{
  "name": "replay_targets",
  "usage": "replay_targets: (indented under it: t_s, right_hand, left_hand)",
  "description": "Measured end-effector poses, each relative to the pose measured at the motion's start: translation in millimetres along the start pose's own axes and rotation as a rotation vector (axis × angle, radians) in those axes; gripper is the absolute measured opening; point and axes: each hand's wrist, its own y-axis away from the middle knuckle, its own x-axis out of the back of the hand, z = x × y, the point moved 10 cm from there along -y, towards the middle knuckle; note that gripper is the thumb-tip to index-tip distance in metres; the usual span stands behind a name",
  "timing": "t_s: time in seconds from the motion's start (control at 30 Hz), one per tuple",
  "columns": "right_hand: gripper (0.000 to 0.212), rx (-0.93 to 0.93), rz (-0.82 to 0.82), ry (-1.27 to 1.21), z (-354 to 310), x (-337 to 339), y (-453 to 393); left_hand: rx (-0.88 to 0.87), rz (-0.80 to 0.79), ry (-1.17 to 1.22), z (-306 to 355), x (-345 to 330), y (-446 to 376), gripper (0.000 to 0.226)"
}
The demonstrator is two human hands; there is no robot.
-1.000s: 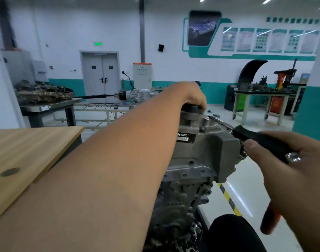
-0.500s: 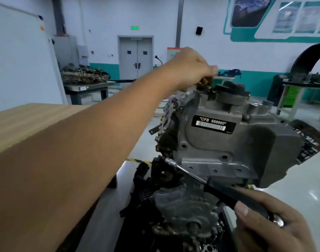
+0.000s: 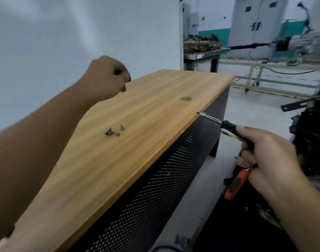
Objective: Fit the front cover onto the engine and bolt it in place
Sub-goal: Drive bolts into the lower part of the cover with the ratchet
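Wooden bench top carried loose bolts; left hand hovered beyond them, fingers curled, seemingly empty; right hand gripped screwdriver off its edge; engine barely visible farther right; bolting apparently unfinished.

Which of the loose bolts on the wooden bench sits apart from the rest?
The upper right bolt, standing alone; the other bolts huddle together lower left of it.

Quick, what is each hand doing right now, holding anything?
Left hand: fingers curled above the wooden table; whether it holds anything cannot be told.
Right hand: gripping a screwdriver with a black handle.
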Motion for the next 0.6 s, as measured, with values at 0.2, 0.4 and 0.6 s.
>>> replay_targets:
  t_s: [0.2,0.4,0.6]
  right_hand:
    - [0.007,-0.024,-0.222,-0.073,37,-56,12]
    - [0.011,0.001,-0.264,-0.160,44,-75,13]
    - [0.011,-0.011,-0.288,-0.170,43,-71,14]
  left_hand:
    - [0.098,0.062,-0.225,-107,-46,74,0.056]
    - [0.071,-0.238,-0.428,-123,-121,41,0.073]
    - [-0.141,-0.116,-0.336,-119,-126,8,0.052]
